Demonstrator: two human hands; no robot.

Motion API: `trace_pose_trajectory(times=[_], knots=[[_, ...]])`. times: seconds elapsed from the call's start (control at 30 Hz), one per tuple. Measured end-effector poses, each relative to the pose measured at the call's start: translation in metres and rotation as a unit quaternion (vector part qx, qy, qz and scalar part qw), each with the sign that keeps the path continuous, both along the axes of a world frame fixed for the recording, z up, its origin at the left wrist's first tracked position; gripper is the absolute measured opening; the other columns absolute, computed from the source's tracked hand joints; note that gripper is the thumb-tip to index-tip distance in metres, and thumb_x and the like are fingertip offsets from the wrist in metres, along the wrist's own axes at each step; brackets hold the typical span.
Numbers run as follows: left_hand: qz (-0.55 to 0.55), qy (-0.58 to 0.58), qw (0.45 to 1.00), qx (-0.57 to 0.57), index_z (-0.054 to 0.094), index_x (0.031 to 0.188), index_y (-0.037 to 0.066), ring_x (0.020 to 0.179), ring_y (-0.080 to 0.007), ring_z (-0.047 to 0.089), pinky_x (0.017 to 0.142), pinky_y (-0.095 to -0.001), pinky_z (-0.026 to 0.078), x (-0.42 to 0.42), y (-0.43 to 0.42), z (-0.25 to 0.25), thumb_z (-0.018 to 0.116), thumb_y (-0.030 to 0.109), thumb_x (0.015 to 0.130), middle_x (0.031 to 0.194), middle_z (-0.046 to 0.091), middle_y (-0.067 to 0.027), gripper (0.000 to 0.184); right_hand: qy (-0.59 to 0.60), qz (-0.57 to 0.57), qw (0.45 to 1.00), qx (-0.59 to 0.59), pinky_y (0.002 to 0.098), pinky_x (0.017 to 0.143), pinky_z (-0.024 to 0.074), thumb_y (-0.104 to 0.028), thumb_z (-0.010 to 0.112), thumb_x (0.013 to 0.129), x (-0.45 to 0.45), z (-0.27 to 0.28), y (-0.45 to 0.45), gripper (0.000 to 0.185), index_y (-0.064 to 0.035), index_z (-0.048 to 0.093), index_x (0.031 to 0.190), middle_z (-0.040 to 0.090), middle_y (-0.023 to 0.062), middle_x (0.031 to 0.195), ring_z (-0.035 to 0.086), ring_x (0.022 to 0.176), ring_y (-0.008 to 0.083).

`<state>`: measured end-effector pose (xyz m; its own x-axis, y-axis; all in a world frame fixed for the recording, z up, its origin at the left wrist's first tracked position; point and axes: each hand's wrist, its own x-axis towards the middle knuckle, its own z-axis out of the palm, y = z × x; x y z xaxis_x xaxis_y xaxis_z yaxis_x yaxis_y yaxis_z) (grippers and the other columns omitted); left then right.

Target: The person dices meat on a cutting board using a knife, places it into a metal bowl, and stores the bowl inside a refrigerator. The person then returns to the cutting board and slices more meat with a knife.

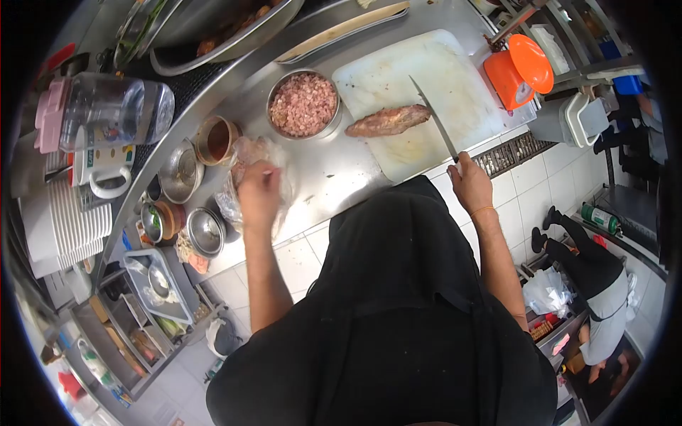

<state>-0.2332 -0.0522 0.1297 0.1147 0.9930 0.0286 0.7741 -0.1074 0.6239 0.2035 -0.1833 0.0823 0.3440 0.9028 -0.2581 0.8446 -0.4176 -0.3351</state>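
My right hand (472, 183) is closed round the handle of a kitchen knife (438, 122). The blade reaches over the white cutting board (462, 74), alongside the end of a long brownish piece of meat (388, 121). My left hand (258, 190) is over a clear plastic bag (229, 190) with pinkish contents at its top. Motion smears the left fingers, so their grip on the bag cannot be made out. A round metal bowl (272, 129) of diced pink meat (304, 104) stands between the bag and the board.
Metal bowls (206, 232) and a container of reddish-brown sauce (214, 140) stand left of the bag. An orange scale (508, 77) is beyond the board's right edge. At far left are a clear jug (124, 110) and stacked plates (82, 224). Another person (604, 284) bends over at right.
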Motion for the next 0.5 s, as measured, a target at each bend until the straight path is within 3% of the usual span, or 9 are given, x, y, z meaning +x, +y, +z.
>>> trace_pose_trajectory(times=[0.03, 0.07, 0.2, 0.3, 0.33, 0.4, 0.43, 0.5], knots=[[0.020, 0.062, 0.998, 0.005, 0.070, 0.104, 0.000, 0.078, -0.0328, 0.075, 0.073, -0.0366, 0.059, -0.026, -0.006, -0.006, 0.076, 0.005, 0.093, 0.089, 0.073, -0.0177, 0.014, 0.004, 0.004, 1.000, -0.004, 0.0572, 0.077, 0.0557, -0.024, 0.067, 0.100, 0.000, 0.002, 0.001, 0.026, -0.0044, 0.056, 0.112, 0.072, 0.0246, 0.091, 0.071, 0.090, 0.0468], [0.039, 0.120, 0.992, -0.005, 0.071, 0.104, 0.000, 0.086, -0.0399, 0.073, 0.079, -0.0431, 0.059, -0.047, -0.011, -0.013, 0.076, 0.007, 0.090, 0.096, 0.073, -0.0198, 0.016, 0.013, -0.001, 1.000, 0.005, 0.0574, 0.076, 0.0555, -0.024, 0.068, 0.100, -0.001, 0.005, 0.002, 0.026, -0.0033, 0.056, 0.110, 0.072, 0.0251, 0.090, 0.070, 0.089, 0.0477], [0.103, 0.214, 0.971, -0.023, 0.072, 0.115, 0.005, 0.109, -0.0411, 0.069, 0.092, -0.0484, 0.057, -0.088, -0.027, -0.046, 0.074, 0.011, 0.090, 0.122, 0.068, -0.0205, 0.026, 0.009, 0.016, 1.000, 0.009, 0.0588, 0.075, 0.0546, -0.024, 0.068, 0.100, 0.004, 0.002, 0.007, 0.026, -0.0029, 0.055, 0.110, 0.072, 0.0265, 0.088, 0.070, 0.087, 0.0485], [0.132, 0.220, 0.961, 0.100, 0.072, 0.117, 0.005, 0.110, -0.0404, 0.068, 0.096, -0.0475, 0.056, -0.058, -0.025, -0.042, 0.075, 0.013, 0.089, 0.122, 0.068, -0.0195, 0.029, 0.000, 0.020, 1.000, 0.008, 0.0592, 0.074, 0.0543, -0.024, 0.068, 0.100, 0.006, 0.004, 0.008, 0.027, -0.0033, 0.055, 0.111, 0.071, 0.0274, 0.087, 0.070, 0.087, 0.0486], [0.127, 0.165, 0.972, 0.111, 0.072, 0.117, 0.004, 0.112, -0.0391, 0.068, 0.097, -0.0476, 0.055, -0.028, -0.023, -0.030, 0.076, 0.013, 0.089, 0.123, 0.069, -0.0180, 0.030, 0.005, 0.018, 1.000, 0.009, 0.0593, 0.074, 0.0543, -0.025, 0.067, 0.100, 0.007, 0.002, 0.007, 0.027, -0.0035, 0.055, 0.111, 0.072, 0.0274, 0.087, 0.070, 0.087, 0.0486], [-0.007, 0.077, 0.980, 0.182, 0.074, 0.115, 0.008, 0.114, -0.0356, 0.067, 0.099, -0.0454, 0.054, 0.021, -0.014, -0.042, 0.076, 0.014, 0.088, 0.122, 0.071, -0.0139, 0.028, 0.016, 0.013, 1.000, 0.014, 0.0595, 0.074, 0.0543, -0.025, 0.067, 0.100, 0.010, -0.005, 0.007, 0.027, -0.0038, 0.055, 0.112, 0.072, 0.0275, 0.088, 0.071, 0.087, 0.0485], [-0.071, 0.066, 0.982, 0.159, 0.074, 0.115, 0.009, 0.114, -0.0347, 0.067, 0.100, -0.0459, 0.053, 0.058, -0.010, -0.040, 0.076, 0.015, 0.088, 0.119, 0.072, -0.0127, 0.027, 0.015, 0.014, 1.000, 0.012, 0.0594, 0.075, 0.0543, -0.026, 0.067, 0.100, 0.011, -0.007, 0.007, 0.028, -0.0038, 0.055, 0.112, 0.072, 0.0275, 0.088, 0.071, 0.087, 0.0485], [-0.211, 0.042, 0.971, 0.102, 0.071, 0.127, 0.010, 0.126, -0.0361, 0.062, 0.110, -0.0474, 0.047, 0.120, -0.003, -0.050, 0.076, 0.017, 0.089, 0.135, 0.068, -0.0136, 0.039, 0.014, 0.009, 1.000, 0.013, 0.0593, 0.075, 0.0544, -0.027, 0.067, 0.100, 0.013, -0.012, 0.009, 0.028, -0.0039, 0.055, 0.112, 0.072, 0.0274, 0.088, 0.071, 0.088, 0.0484]])
